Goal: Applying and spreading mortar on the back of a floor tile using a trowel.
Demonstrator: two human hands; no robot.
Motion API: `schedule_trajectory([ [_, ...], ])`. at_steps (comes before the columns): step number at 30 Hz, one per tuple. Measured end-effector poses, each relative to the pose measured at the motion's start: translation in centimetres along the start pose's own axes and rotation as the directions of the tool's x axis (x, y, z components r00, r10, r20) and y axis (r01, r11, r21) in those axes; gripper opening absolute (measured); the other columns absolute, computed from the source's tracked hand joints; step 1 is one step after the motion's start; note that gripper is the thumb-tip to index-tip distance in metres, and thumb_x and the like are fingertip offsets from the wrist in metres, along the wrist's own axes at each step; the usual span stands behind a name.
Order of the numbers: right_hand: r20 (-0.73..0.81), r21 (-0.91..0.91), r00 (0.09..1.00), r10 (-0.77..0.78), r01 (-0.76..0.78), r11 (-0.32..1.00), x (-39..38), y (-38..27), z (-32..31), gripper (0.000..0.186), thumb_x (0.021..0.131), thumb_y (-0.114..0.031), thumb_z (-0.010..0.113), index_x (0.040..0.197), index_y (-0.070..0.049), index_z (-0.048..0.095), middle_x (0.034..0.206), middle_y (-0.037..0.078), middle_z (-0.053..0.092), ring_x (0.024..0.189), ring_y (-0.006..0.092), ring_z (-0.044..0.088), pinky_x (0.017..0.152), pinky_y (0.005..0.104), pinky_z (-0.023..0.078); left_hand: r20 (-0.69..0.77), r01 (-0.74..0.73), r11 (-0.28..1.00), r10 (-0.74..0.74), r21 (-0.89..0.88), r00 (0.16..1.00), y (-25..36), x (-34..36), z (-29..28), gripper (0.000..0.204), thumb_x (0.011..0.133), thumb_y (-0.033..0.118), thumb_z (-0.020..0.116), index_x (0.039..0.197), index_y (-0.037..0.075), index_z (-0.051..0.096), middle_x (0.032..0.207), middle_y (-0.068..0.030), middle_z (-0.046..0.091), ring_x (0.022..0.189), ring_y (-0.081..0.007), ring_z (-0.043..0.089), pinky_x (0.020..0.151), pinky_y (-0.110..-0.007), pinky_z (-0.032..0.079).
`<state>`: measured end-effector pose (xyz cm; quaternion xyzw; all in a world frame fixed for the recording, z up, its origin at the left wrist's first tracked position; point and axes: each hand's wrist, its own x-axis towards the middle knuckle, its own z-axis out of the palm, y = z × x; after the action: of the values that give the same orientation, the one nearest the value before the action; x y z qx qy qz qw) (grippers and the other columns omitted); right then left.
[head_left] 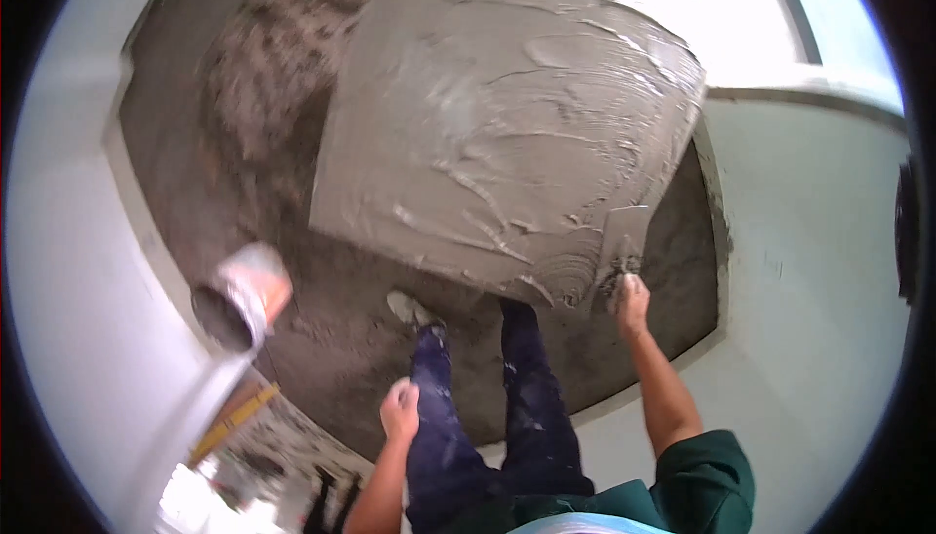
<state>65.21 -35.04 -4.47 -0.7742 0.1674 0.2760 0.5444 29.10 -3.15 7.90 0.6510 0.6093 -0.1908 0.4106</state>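
A large flat slab (419,115) is coated with wet grey mortar, smooth on its left part and streaked with ridges on its right. My right hand (632,302) grips a trowel (622,233) by its mortar-caked handle. The trowel's flat blade rests at the slab's near right edge, beside curved, comb-like ridges in the mortar. By my left thigh, my left hand (400,409) hangs closed in a loose fist, with nothing visible in it and away from the slab.
A bucket (255,290) with an orange patch lies tilted on the left. Behind it, a heap of damp sandy mix (278,56) spreads over the dark floor (322,339). Pale walls (809,241) stand close on both sides. A yellow level-like bar (234,422) lies at lower left.
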Motion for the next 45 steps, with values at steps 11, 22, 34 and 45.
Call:
schedule_trajectory([
  [11, 0.661, -0.638, 0.750, 0.039, 0.533, 0.555, -15.3, -1.1, 35.8, 0.040, 0.081, -0.025, 0.076, 0.106, 0.002, 0.060, 0.095, 0.027, 0.070, 0.090, 0.0468, 0.068, 0.077, 0.0478, 0.053, 0.357, 0.203, 0.931, -0.308, 0.302, 0.882, -9.5, -0.6, -4.1, 0.093, 0.081, 0.052, 0.074, 0.157, 0.020, 0.030, 0.159, -0.0208, 0.032, 0.144, -0.0431, 0.036, 0.111, -0.052, 0.040],
  [22, 0.765, -0.470, 0.453, 0.458, -0.095, 0.878, -31.4, -0.1, 66.5, 0.023, 0.093, -0.023, 0.065, 0.097, -0.001, 0.063, 0.082, 0.002, 0.062, 0.073, 0.0151, 0.056, 0.061, 0.0317, 0.044, 0.412, 0.320, 0.944, -0.325, 0.082, 0.851, -14.3, -1.6, -5.0, 0.106, 0.077, 0.050, 0.078, 0.160, 0.023, 0.018, 0.155, -0.0223, 0.036, 0.136, -0.0431, 0.045, 0.107, -0.053, 0.045],
  [34, 0.644, -0.133, 0.219, 0.733, -0.911, 0.389, -29.0, 8.4, 79.2, 0.029, 0.109, -0.033, 0.042, 0.107, -0.007, 0.055, 0.094, 0.005, 0.059, 0.077, 0.0173, 0.058, 0.057, 0.0295, 0.051, 0.433, 0.334, 0.939, -0.269, -0.080, 0.860, -15.1, -1.1, -7.9, 0.101, 0.079, 0.042, 0.079, 0.160, 0.022, 0.022, 0.150, -0.0248, 0.039, 0.128, -0.0464, 0.050, 0.098, -0.054, 0.048],
  [45, 0.408, -0.479, 0.432, 0.805, -0.649, 0.591, -27.2, 7.1, 66.5, 0.086, 0.095, -0.071, 0.049, 0.137, 0.004, 0.052, 0.120, 0.013, 0.064, 0.088, 0.0228, 0.064, 0.072, 0.0324, 0.055, 0.449, 0.332, 0.940, -0.266, -0.073, 0.853, -15.2, -1.7, -8.1, 0.102, 0.079, 0.041, 0.080, 0.160, 0.021, 0.023, 0.146, -0.0225, 0.042, 0.126, -0.0438, 0.052, 0.097, -0.053, 0.048],
])
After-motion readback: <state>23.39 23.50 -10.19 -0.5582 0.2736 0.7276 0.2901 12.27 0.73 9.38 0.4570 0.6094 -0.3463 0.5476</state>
